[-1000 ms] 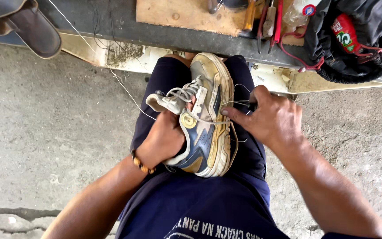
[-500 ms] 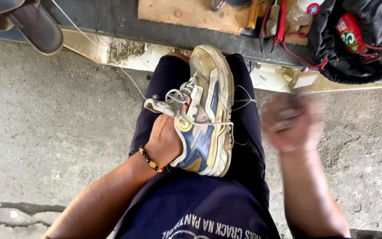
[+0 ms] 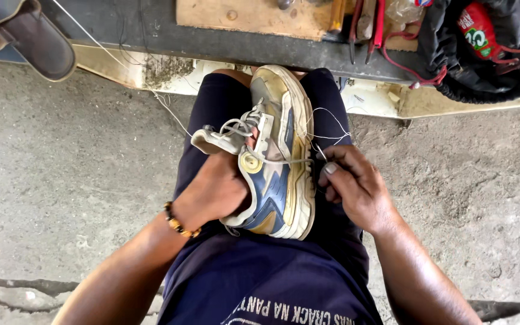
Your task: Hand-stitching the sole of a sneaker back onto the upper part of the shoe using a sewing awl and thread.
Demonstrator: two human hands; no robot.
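A worn white, blue and tan sneaker (image 3: 281,162) lies on its side across my lap, sole edge to the right. My left hand (image 3: 215,192) is pushed inside the shoe's opening and holds it steady; a beaded bracelet (image 3: 179,221) sits on that wrist. My right hand (image 3: 356,186) is beside the sole, its fingers pinched on a thin white thread (image 3: 326,129) that loops out from the sole's edge. Whether a needle is in those fingers I cannot make out.
A wooden board (image 3: 254,17) with red-handled tools (image 3: 375,27) lies on the dark bench ahead. A black bag (image 3: 489,54) sits at the top right, a brown shoe (image 3: 31,36) at the top left. Rough concrete floor (image 3: 61,180) spreads on both sides.
My right hand swung up and away from the shoe, blurred, then came back down to the sole's edge, pinching the thread. The left hand stayed inside the sneaker.
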